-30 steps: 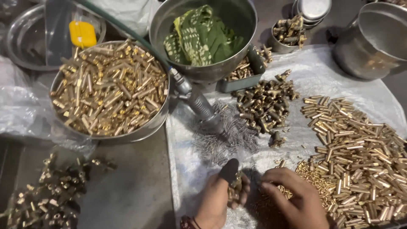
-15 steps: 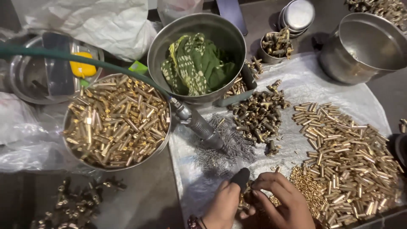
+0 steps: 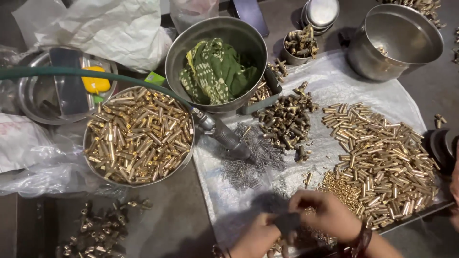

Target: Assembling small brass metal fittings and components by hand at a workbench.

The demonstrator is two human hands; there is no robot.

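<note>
My left hand (image 3: pixel 258 236) and my right hand (image 3: pixel 327 215) meet at the bottom edge, over a clear plastic sheet (image 3: pixel 344 81). Both pinch a small dark piece (image 3: pixel 287 223) between them; it is blurred and I cannot tell what it is. Tiny brass parts (image 3: pixel 342 188) lie just right of my right hand. Beyond them spreads a wide heap of brass tubes (image 3: pixel 382 157). A patch of thin grey springs (image 3: pixel 253 160) lies ahead of my hands.
A steel bowl (image 3: pixel 91 157) of brass tubes sits at left. A metal air tool (image 3: pixel 224 136) on a green hose (image 3: pixel 71 72) lies across it. Behind are a pot (image 3: pixel 177 48) holding green cloth, dark fittings (image 3: pixel 287 119), a large steel pot (image 3: pixel 401 38) and a small cup (image 3: pixel 299 48).
My hands have closed together on the dark piece and sit higher in view. The view has tilted, so the bowls and piles sit lower in the frame.
</note>
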